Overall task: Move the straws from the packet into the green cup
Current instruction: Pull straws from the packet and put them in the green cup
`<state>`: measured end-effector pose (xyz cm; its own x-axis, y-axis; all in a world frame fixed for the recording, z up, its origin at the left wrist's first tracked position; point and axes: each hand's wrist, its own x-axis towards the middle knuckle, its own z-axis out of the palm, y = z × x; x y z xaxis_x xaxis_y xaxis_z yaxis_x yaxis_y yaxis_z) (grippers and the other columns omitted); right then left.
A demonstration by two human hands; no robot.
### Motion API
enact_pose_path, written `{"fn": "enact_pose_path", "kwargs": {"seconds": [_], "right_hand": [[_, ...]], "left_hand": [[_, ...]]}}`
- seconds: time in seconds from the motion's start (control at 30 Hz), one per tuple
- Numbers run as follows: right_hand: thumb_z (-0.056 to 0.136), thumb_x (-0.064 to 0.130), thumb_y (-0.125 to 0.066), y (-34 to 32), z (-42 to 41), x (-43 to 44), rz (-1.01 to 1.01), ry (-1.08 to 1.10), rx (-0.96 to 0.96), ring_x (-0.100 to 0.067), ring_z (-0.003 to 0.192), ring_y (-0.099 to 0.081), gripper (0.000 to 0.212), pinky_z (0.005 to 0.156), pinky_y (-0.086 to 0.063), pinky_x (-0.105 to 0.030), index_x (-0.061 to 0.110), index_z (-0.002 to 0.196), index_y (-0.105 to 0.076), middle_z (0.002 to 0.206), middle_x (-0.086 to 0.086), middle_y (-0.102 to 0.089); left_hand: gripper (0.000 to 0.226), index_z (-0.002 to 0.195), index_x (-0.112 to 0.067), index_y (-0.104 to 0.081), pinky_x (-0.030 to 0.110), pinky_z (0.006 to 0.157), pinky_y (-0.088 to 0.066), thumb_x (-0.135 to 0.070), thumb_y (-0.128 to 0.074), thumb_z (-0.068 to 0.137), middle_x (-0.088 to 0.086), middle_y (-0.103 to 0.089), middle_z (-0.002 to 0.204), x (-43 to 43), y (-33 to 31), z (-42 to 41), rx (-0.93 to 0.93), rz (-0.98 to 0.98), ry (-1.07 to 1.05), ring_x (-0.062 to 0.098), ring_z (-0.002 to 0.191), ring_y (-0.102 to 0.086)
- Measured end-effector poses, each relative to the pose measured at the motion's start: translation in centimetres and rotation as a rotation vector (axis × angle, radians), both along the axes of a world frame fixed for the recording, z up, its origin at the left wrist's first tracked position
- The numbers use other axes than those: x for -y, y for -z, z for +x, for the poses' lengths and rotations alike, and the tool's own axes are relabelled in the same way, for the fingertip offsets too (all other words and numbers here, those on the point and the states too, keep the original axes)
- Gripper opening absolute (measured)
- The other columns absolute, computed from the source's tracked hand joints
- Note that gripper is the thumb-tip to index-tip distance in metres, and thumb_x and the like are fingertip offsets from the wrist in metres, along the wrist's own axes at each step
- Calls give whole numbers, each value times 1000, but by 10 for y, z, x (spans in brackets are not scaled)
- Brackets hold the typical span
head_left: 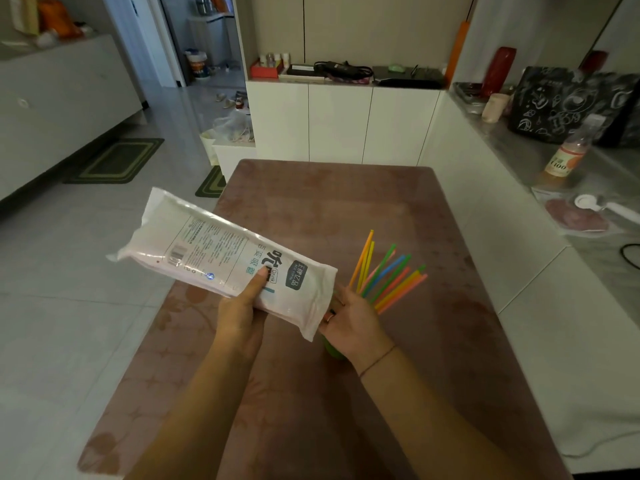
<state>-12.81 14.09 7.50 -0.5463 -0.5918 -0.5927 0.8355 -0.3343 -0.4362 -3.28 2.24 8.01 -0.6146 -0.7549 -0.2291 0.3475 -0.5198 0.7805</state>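
Observation:
My left hand (242,313) grips a white plastic straw packet (221,252) with printed text, held tilted above the table, thumb on top. My right hand (353,322) is at the packet's near right end, back of the hand up, with its fingertips hidden behind the packet. Several coloured straws (388,275), orange, green, blue and pink, fan out up and to the right from behind this hand. Only a small part of the green cup (333,351) shows below the right hand. Whether the right hand holds anything is hidden.
The brown patterned table (311,209) stretches ahead. White cabinets (346,123) stand beyond its far edge. A counter on the right carries a juice bottle (562,155), a black bag (568,102) and a beige cup (495,107). Tiled floor with green mats (114,161) lies to the left.

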Motion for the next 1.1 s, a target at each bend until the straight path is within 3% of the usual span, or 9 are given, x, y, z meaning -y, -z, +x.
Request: {"fn": "enact_pose_path", "kwargs": {"seconds": [0.1, 0.23, 0.37, 0.5, 0.6, 0.77, 0.93, 1.0, 1.1], "right_hand": [[97, 28, -44, -3, -1, 1, -34, -4, 12, -26, 84, -57, 25, 77, -49, -41, 11, 99, -61, 94, -11, -61], [93, 23, -52, -2, -2, 0, -51, -30, 7, -27, 84, -61, 18, 64, -57, -36, 12, 104, -61, 94, -12, -63], [95, 20, -49, 4, -3, 1, -24, -29, -31, -27, 86, -62, 19, 71, -56, -40, 11, 104, -61, 97, -14, -63], [94, 26, -48, 2, -5, -3, 199, -111, -353, -20, 88, -61, 24, 68, -50, -31, 14, 109, -63, 100, -9, -64], [92, 25, -53, -1, -7, -10, 378, -147, -653, -14, 81, -60, 14, 61, -49, -21, 19, 99, -63, 94, -4, -64], [87, 12, -61, -3, -14, -16, 421, -187, -910, -22, 89, -66, 17, 68, -54, -22, 8, 102, -67, 96, -9, -69], [85, 8, -63, -13, -26, -26, 397, -165, -977, -5, 59, -63, 10, 53, -50, -15, 15, 86, -69, 69, 4, -67], [85, 6, -62, -16, -35, -32, 399, -124, -964, -5, 47, -57, 12, 48, -47, -16, 14, 81, -70, 56, 4, -63], [86, 8, -61, -18, -45, -39, 350, -87, -904, -8, 44, -54, 9, 46, -45, -16, 7, 85, -70, 53, 1, -59]], "left_hand": [[50, 126, -16, -56, 40, 86, -57, -6, -68, 79, 9, -67, 121, -2, -5, 2, 6, -69, 4, 25, 110, -65], [39, 115, -23, -61, 43, 89, -55, -2, -65, 82, 8, -68, 119, -3, -10, 3, 9, -108, 8, 24, 108, -66], [51, 130, -17, -54, 45, 90, -54, -3, -65, 82, 10, -66, 124, 4, -7, 5, -37, -46, -24, 25, 111, -64], [54, 137, -16, -47, 47, 91, -53, -2, -60, 86, 14, -60, 132, 16, 5, 6, -104, 127, -41, 28, 117, -60], [53, 137, -17, -47, 45, 84, -56, -1, -58, 87, 12, -60, 133, 18, 13, 7, -139, 287, -55, 24, 112, -63], [57, 135, -19, -49, 46, 76, -59, -4, -62, 82, 10, -63, 128, 11, 18, 7, -174, 417, -31, 25, 111, -64], [52, 127, -19, -53, 49, 80, -56, 0, -63, 80, 10, -66, 124, 13, 19, 7, -164, 461, -74, 27, 111, -64], [50, 128, -19, -53, 50, 81, -56, 0, -63, 83, 10, -67, 121, 18, 19, 9, -165, 491, -111, 27, 109, -65], [49, 129, -18, -53, 49, 81, -56, 0, -62, 84, 9, -68, 120, 24, 21, 11, -163, 506, -131, 27, 109, -65]]}}
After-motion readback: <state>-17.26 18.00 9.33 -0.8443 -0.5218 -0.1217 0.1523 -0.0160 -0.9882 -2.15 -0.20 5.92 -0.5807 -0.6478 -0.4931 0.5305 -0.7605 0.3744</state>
